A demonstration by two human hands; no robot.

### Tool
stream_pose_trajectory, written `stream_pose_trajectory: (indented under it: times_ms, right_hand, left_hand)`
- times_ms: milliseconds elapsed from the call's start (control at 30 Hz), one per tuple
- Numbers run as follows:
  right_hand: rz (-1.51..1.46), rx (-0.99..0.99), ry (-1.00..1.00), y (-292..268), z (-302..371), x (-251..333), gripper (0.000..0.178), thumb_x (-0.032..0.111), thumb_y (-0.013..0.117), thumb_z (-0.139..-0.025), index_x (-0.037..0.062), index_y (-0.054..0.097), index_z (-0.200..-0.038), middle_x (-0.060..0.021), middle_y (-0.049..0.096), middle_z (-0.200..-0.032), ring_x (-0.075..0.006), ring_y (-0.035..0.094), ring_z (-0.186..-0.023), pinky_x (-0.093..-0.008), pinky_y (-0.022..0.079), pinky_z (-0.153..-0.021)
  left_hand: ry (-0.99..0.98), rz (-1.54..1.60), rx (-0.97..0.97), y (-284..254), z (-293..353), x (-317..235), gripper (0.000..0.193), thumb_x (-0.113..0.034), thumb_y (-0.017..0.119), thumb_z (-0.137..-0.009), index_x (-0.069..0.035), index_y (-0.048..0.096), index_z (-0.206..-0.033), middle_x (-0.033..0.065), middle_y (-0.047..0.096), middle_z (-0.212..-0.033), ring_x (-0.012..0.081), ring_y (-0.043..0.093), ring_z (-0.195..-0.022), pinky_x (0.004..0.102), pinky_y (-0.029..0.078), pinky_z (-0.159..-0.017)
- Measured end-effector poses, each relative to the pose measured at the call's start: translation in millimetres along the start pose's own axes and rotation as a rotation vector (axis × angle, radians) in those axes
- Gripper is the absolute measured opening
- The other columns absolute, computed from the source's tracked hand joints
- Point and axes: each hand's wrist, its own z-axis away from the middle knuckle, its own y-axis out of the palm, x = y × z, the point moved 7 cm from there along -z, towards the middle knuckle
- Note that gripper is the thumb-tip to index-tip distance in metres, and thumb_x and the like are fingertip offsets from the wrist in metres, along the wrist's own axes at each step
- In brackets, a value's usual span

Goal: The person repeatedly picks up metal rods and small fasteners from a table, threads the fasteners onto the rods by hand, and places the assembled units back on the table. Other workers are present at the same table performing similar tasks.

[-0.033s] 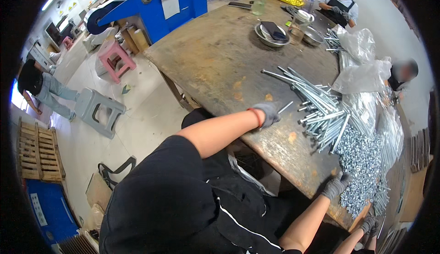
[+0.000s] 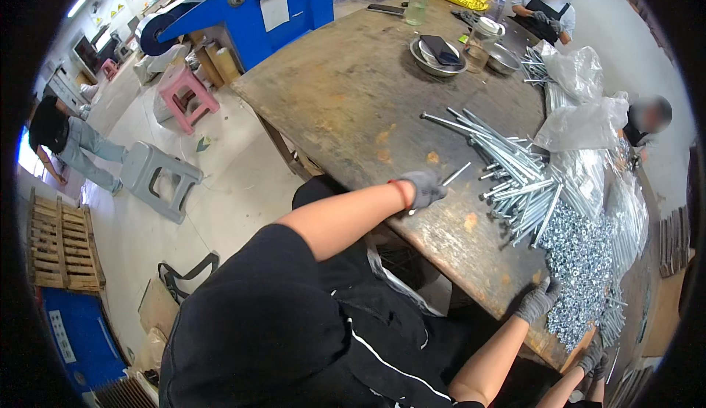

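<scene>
My left hand (image 2: 426,189), in a grey glove, is closed around a long metal bolt (image 2: 457,173) above the table's near edge. One end of the bolt sticks out past the fingers, the other below the palm. My right hand (image 2: 537,301), gloved too, rests at the near side of a big heap of small metal nuts (image 2: 579,268). Its fingers are drawn together by the nuts; what they hold is too small to make out. Beyond the nuts, a loose pile of long silvery bolts (image 2: 507,165) lies on the worn table (image 2: 323,106).
Clear plastic bags (image 2: 581,125) lie behind the bolts. Metal bowls (image 2: 434,66), a phone (image 2: 440,49) and jars (image 2: 417,3) stand at the far side. Another person's gloved hands (image 2: 590,360) work at lower right. More people sit across the table. Stools (image 2: 158,180) stand at left.
My left hand has shifted slightly left and turned, and the bolt's lower end now shows beneath it. My right hand stays by the nuts.
</scene>
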Motion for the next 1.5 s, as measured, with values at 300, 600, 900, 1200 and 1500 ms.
stream_pose_trajectory:
  times_ms: [300,600,900,1200,1500]
  right_hand:
    - [-0.368,0.559,0.094,64,154,161,0.016,0.003,0.063,-0.082,0.0037,0.055,-0.096,-0.004,0.06,-0.086,-0.0097,0.054,-0.076,-0.0215,0.046,-0.067]
    - [-0.278,0.801,0.095,21,185,207,0.02,0.008,0.068,-0.079,0.0015,0.062,-0.098,-0.0029,0.06,-0.082,-0.0113,0.055,-0.071,-0.0238,0.045,-0.065]
    - [0.081,0.784,-0.199,3,184,228,0.016,0.018,0.065,-0.082,0.0034,0.06,-0.078,-0.0069,0.056,-0.07,-0.02,0.054,-0.065,-0.0296,0.045,-0.065]
    - [-0.614,0.541,0.131,-1,183,227,0.044,0.023,0.072,-0.077,0.0041,0.053,-0.112,0.002,0.054,-0.087,-0.0101,0.051,-0.08,-0.0246,0.044,-0.073]
    - [-0.385,0.663,0.126,-8,174,240,0.019,0.01,0.072,-0.073,0.0019,0.067,-0.089,-0.0063,0.066,-0.083,-0.0143,0.062,-0.079,-0.0272,0.048,-0.074]
  left_hand:
    - [0.391,0.562,0.01,14,144,-70,0.026,-0.008,0.044,-0.091,-0.002,0.049,-0.116,0.0103,0.056,-0.102,0.025,0.056,-0.095,0.0335,0.044,-0.086]
    - [0.447,0.294,0.534,69,188,-99,0.029,-0.028,0.049,-0.092,-0.005,0.059,-0.105,0.0158,0.063,-0.097,0.0314,0.059,-0.091,0.0367,0.045,-0.082]
    - [0.511,0.047,0.436,66,201,-121,0.031,-0.036,0.045,-0.092,-0.009,0.061,-0.094,0.0129,0.063,-0.081,0.0322,0.059,-0.076,0.0381,0.046,-0.071]
    - [0.37,0.718,0.502,67,208,-137,0.025,-0.025,0.051,-0.092,-0.004,0.061,-0.099,0.0063,0.062,-0.085,0.015,0.057,-0.079,0.0284,0.045,-0.073]
    - [0.338,0.723,0.512,73,205,-136,0.033,-0.031,0.057,-0.088,-0.002,0.061,-0.101,0.0036,0.062,-0.085,0.0107,0.055,-0.078,0.0229,0.044,-0.071]
